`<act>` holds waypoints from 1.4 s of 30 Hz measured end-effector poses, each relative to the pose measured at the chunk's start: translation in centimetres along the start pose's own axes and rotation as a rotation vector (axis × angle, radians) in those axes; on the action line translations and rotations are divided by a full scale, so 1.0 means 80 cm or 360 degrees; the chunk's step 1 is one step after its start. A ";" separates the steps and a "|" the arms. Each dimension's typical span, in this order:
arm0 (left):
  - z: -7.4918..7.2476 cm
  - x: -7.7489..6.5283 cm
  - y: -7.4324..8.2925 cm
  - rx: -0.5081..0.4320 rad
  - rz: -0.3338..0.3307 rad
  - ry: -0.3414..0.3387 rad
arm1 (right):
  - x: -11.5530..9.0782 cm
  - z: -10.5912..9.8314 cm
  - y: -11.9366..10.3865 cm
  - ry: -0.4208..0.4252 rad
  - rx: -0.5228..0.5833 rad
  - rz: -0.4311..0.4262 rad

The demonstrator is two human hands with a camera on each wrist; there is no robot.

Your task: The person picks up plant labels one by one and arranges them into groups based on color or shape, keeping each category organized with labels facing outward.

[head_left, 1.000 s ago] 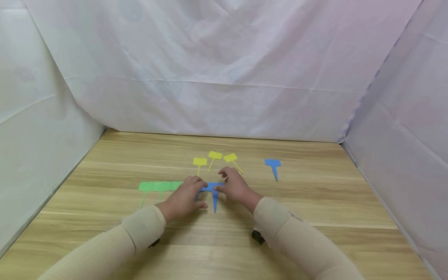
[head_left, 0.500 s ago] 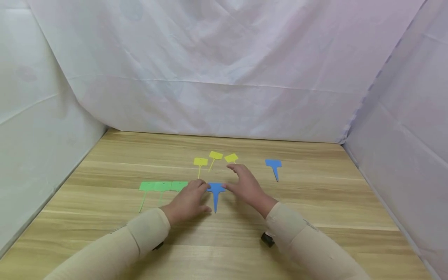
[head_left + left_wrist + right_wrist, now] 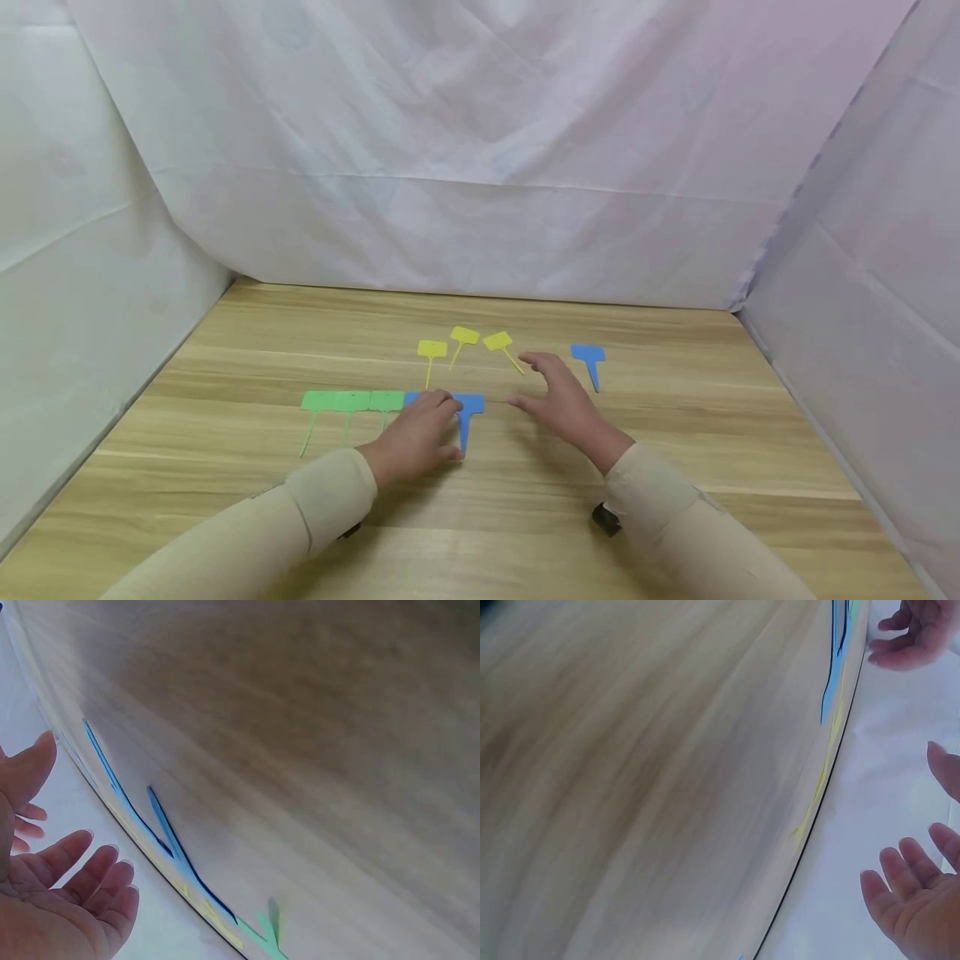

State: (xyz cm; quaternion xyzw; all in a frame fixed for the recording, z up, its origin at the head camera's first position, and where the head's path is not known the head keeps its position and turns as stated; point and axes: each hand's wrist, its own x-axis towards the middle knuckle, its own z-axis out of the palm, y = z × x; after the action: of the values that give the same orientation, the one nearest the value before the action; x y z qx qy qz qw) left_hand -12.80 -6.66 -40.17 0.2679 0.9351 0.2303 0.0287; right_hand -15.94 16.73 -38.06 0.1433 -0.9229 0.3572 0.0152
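A row of flat T-shaped plant labels lies on the table: three green plant labels (image 3: 318, 401) at the left, then two blue plant labels (image 3: 470, 404) side by side. My left hand (image 3: 420, 435) hovers over the blue pair with relaxed fingers and hides part of the left one. In the left wrist view that hand (image 3: 75, 900) shows nothing in its grasp. To the right of the row, my right hand (image 3: 566, 406) is spread above the wood, holding nothing. A third blue plant label (image 3: 588, 352) lies beyond it, farther back.
Three yellow plant labels (image 3: 432, 348) with thin stems lie behind the row, turned at differing angles. The wooden table (image 3: 712, 467) is bounded by a white cloth (image 3: 480, 225) at the back and sides.
My right hand has drawn away to the right from the blue plant labels. My left hand has shifted slightly right over them. The labels look unmoved on the table.
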 end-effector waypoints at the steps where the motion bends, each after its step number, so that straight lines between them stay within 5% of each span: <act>1: 0.000 0.000 0.001 -0.0002 -0.0004 -0.0005 | -0.001 -0.001 0.003 0.0000 0.0004 -0.0001; 27: 0.006 0.016 0.009 0.0154 0.0034 -0.0154 | -0.011 -0.046 0.057 0.0051 0.0200 0.0131; 42: 0.009 0.020 0.007 0.0253 0.0078 -0.0144 | 0.000 -0.089 0.083 0.0011 0.0267 0.0369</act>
State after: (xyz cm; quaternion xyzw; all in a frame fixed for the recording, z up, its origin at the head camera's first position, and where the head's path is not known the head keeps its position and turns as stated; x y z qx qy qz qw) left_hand -13.77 -5.09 -40.43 0.3023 0.9413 0.1437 0.0440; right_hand -18.27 26.10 -37.11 0.0352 -0.9000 0.4330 -0.0352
